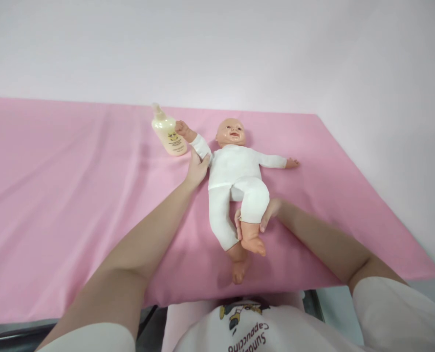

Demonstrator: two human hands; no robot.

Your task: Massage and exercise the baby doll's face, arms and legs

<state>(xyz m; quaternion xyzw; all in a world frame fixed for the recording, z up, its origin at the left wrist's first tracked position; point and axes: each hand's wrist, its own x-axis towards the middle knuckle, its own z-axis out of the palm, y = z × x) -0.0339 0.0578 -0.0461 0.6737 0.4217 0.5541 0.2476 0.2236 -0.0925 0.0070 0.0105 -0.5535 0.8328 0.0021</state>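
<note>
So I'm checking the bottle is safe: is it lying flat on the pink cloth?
No, the bottle stands upright on the pink cloth, by the doll's raised hand.

- I see a table under a pink cloth (56,195) filling the frame's middle.
- A doll (235,171) lies face-up at centre.
- A cream bottle (169,134) lies upper centre-left.

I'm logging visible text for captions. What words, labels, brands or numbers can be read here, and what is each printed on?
"Sunbu… Cappuccino", seen upside down and partly cut off, on the person's white shirt, beside a small cartoon print.
The cream lotion bottle has a small face picture and lines of print: too small and blurred to read.
The doll and the pink cloth carry no text.
</note>
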